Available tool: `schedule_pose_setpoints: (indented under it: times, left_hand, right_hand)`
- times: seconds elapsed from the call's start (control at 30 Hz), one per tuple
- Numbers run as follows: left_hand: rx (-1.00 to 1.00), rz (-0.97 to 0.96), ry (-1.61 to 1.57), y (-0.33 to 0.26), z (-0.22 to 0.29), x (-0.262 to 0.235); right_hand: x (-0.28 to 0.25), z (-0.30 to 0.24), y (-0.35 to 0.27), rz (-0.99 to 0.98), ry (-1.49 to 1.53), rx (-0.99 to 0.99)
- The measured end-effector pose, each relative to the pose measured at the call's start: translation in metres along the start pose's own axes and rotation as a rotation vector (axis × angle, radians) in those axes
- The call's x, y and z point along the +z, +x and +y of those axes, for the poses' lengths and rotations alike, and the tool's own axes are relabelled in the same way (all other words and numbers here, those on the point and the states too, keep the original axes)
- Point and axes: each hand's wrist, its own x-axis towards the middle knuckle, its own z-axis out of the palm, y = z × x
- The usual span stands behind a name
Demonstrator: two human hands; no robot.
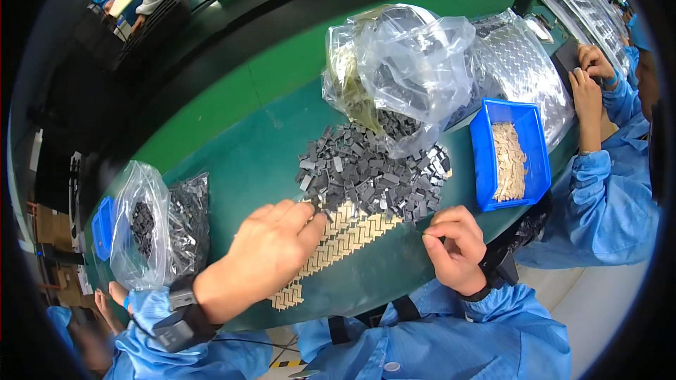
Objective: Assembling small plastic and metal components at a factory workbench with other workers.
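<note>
Left hand palm-down, fingers spread, fingertips on beige herringbone strip at pile edge, right hand curled shut, pinching a part too small to identify, grey parts pile at twelve o'clock of strip, blue bin at two o'clock, green table.

The scene is lit brightly and evenly from overhead, glare is thrown off the clear plastic bag beyond the hands, and straight edges are bent toward the dark, vignetted rim.
</note>
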Motion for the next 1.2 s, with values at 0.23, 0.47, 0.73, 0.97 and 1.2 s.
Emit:
schedule_pose_setpoints:
  times: [0.23, 0.47, 0.73, 0.97, 1.2]
  left_hand:
    - [-0.241, 0.155, -0.083, -0.010, 0.008, 0.033]
    - [-0.262, 0.136, -0.122, -0.006, 0.010, 0.049]
    - [-0.788, 0.202, -1.797, -0.040, 0.083, -0.003]
    - [-0.684, 0.359, -2.388, -0.061, 0.105, 0.036]
    - [-0.539, 0.431, -2.577, -0.063, 0.115, 0.058]
  right_hand:
    - [0.002, -0.009, -0.001, -0.040, 0.017, -0.015]
    - [0.001, -0.010, -0.002, -0.009, -0.018, -0.042]
    - [0.007, -0.039, 0.002, -0.087, 0.311, 0.006]
    - [0.032, -0.060, 0.013, -0.378, 0.431, -0.053]
    - [0.029, -0.058, 0.007, -0.475, 0.352, -0.010]
